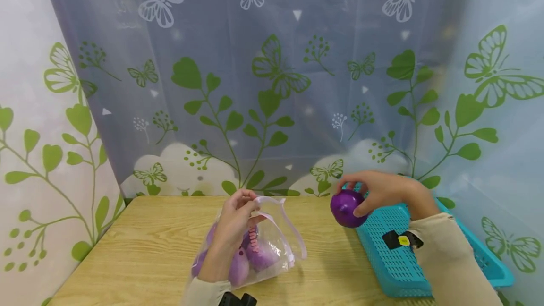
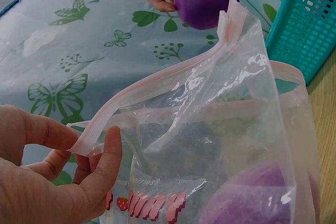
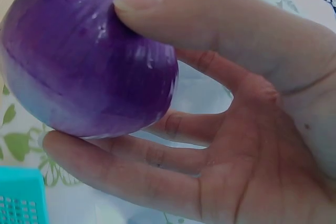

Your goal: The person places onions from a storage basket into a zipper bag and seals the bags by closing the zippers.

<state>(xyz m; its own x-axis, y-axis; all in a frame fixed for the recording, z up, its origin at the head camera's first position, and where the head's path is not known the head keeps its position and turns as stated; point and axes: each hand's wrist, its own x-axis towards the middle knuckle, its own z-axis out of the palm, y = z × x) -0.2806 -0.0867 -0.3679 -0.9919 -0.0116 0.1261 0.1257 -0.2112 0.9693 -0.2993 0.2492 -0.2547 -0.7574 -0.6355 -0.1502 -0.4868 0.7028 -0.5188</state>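
Note:
My left hand (image 1: 233, 218) pinches the rim of a clear zip bag (image 2: 173, 145) with a pale pink closure and red lettering. The bag's mouth gapes toward the right. Several light purple, rounded things (image 1: 260, 255) lie inside it, their kind blurred by the plastic. To the right, my right hand (image 1: 382, 192) grips a glossy, round, dark purple fruit-like thing (image 1: 348, 208) above the table, apart from the bag. In the right wrist view, the thumb lies across the purple thing (image 3: 89, 56) and the fingers support its underside; faint streaks run over its skin.
A turquoise perforated basket (image 1: 393, 268) stands at the right of the wooden table (image 1: 170, 225), partly under my right forearm. Behind the table hangs a patterned sheet (image 1: 238, 84) with green leaves and butterflies, continuing along both sides.

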